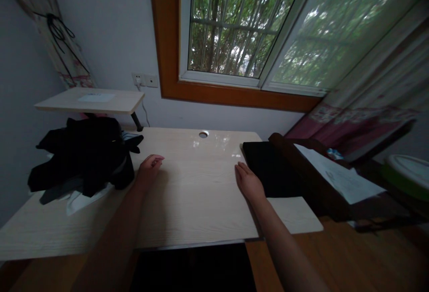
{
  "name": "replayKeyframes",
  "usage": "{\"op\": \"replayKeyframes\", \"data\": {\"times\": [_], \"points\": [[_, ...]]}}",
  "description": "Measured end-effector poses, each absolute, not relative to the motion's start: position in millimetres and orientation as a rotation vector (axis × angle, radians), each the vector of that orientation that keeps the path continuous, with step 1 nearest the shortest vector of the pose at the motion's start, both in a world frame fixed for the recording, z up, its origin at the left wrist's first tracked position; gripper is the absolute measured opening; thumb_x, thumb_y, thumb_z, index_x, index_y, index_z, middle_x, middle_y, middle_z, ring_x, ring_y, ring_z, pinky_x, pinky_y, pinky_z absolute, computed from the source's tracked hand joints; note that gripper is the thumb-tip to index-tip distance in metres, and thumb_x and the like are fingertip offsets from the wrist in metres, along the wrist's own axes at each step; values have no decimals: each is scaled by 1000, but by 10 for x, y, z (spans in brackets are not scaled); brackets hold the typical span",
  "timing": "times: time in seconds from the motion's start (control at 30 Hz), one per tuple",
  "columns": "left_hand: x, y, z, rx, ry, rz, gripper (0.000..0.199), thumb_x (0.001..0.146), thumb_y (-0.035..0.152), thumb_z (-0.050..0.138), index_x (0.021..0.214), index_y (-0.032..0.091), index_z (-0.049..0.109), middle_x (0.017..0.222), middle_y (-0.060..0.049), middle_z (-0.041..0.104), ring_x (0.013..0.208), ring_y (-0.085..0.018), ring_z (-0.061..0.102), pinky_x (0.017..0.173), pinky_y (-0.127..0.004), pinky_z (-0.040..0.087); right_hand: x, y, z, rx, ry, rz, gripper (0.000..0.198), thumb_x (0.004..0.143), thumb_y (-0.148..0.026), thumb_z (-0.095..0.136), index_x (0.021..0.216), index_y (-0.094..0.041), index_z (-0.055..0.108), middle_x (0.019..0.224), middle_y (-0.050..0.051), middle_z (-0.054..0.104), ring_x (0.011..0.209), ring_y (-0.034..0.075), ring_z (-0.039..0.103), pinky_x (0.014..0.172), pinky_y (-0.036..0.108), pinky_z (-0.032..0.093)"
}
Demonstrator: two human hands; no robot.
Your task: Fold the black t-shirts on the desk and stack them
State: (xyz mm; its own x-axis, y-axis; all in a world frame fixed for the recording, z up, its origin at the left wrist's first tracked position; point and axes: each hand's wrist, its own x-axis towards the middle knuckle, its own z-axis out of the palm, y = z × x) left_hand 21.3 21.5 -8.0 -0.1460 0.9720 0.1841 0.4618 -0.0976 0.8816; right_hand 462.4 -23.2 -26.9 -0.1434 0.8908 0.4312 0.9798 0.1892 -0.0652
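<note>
Black clothes pile at left, folded black cloth at right

Has the left hand loosely curled, fingers partly bent, over the tabletop, just right of the pile. Has the right hand nearly straight, fingers side by side, at the cloth's left edge; cannot tell whether touching.

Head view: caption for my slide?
Left hand near dark clothes, right hand near a flat black item, over a pale desk.

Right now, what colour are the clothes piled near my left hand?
The clothes are mostly black, with grey and white underneath; see head view.
</note>
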Motion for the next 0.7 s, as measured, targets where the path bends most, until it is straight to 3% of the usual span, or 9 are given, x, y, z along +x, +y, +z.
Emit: {"op": "replayKeyframes", "data": {"times": [0.7], "points": [[226,197,-94,1709,1633,1218,26,84,38,53,96,22,71,99,-5,70,81,-20,61,76,-33,50,4573,-287,-179,-1672,-2071,-241,36,99,-27,45,123,-20,71,136,10,66,127,24,62,109,39,51]]}}
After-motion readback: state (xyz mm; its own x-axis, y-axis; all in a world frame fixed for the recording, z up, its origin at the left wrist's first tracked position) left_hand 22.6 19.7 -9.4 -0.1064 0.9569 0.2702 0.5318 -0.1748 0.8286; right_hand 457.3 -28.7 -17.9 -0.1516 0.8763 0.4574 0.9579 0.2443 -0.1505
